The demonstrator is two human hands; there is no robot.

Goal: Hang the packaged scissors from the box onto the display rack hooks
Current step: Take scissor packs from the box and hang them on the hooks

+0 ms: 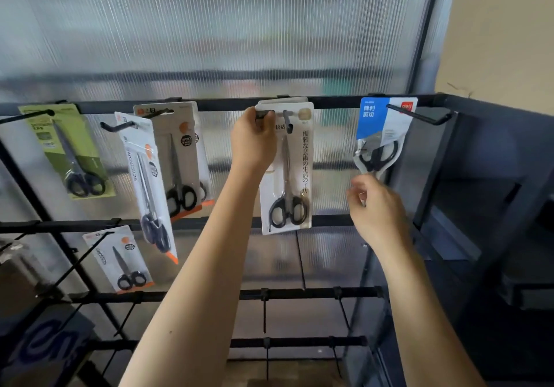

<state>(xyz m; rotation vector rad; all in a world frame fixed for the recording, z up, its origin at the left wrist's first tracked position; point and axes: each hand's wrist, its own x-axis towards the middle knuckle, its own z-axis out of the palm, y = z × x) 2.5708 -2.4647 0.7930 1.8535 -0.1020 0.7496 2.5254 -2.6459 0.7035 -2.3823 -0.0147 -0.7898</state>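
Head view: the left hand (253, 140) pinches the top of the white carded pack of black-handled scissors (286, 167) at the black rack hook (288, 121), twelve o'clock. The right hand (376, 206), loosely curled and holding nothing, hovers at three o'clock. Best to slide the card fully back, then release gently.

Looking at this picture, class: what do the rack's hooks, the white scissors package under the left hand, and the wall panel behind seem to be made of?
Hooks: likely metal wire, matte black; thin, rigid, bent tips.
White scissors package: seemingly printed cardboard with a clear plastic blister, judging by its flat card; left hand grips its top.
Wall panel: probably translucent ribbed plastic or glass; fine vertical ribs, blurred shapes behind.
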